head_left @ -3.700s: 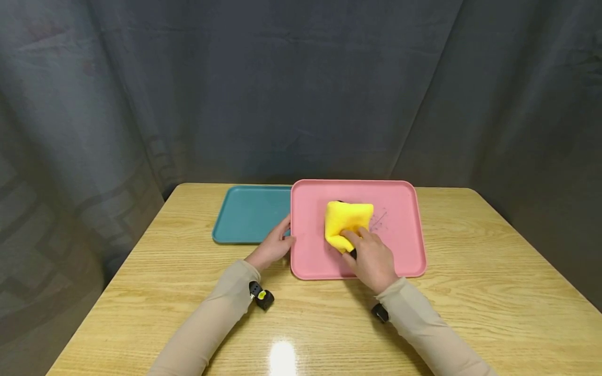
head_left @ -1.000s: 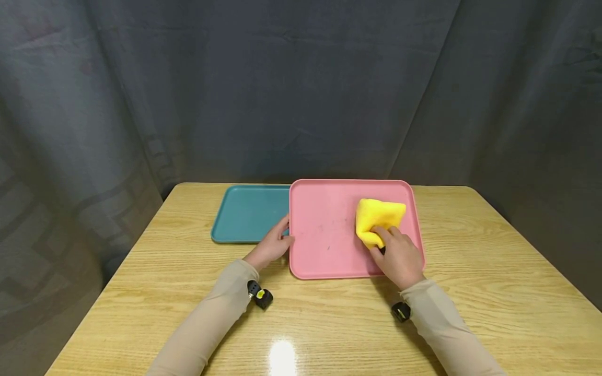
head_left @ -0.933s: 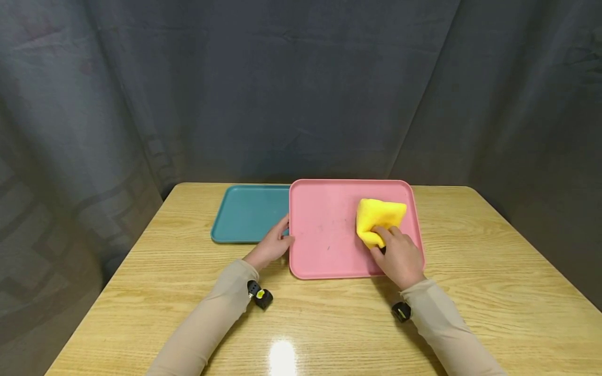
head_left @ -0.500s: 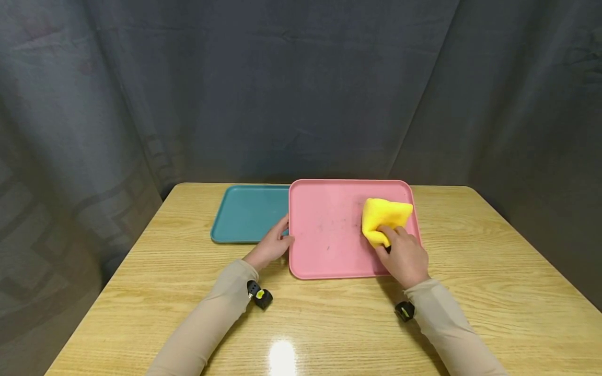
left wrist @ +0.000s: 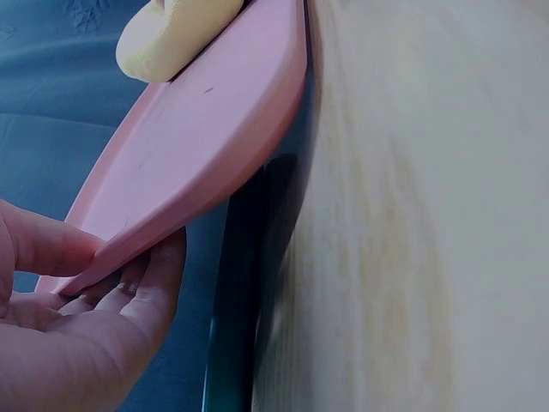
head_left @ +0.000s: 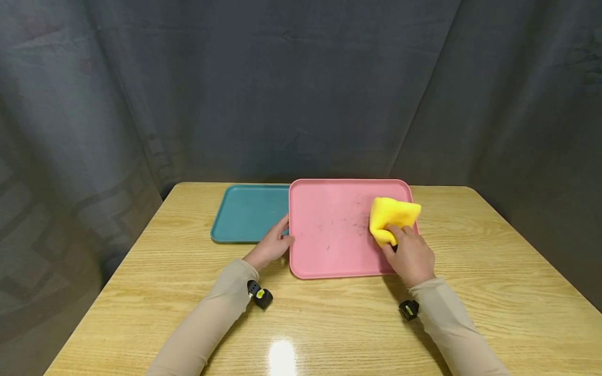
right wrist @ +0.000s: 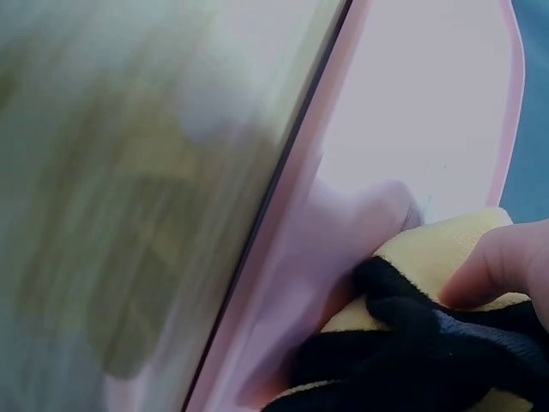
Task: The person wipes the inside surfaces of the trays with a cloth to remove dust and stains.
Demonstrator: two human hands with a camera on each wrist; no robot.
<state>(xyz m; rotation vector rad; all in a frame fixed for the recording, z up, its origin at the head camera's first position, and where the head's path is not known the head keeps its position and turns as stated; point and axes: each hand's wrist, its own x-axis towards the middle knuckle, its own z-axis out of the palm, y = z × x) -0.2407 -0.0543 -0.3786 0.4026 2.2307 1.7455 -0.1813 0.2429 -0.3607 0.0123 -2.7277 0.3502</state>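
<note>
A pink tray (head_left: pixel 324 230) lies on the table, overlapping a teal tray (head_left: pixel 251 214). My left hand (head_left: pixel 273 245) pinches the pink tray's left edge. In the left wrist view the thumb (left wrist: pixel 60 247) is on top of the rim and the fingers are beneath it. With my right hand (head_left: pixel 410 257) I grip a folded cloth (head_left: pixel 391 218), yellow outside and black within its folds, over the right part of the pink tray. The right wrist view shows the thumb (right wrist: pixel 506 262) pressing into the folds. Dark smudges mark the tray just left of the cloth.
A wooden table (head_left: pixel 197 308) carries both trays. The teal tray's right side is hidden under the pink one. A dark grey curtain (head_left: pixel 263 94) hangs behind and along the sides. Black devices are strapped on both wrists.
My right hand has moved the cloth rightward across the pink tray, from near its middle to its right edge. Purple marks seen earlier there now show as faint smudges. The left hand stays put.
</note>
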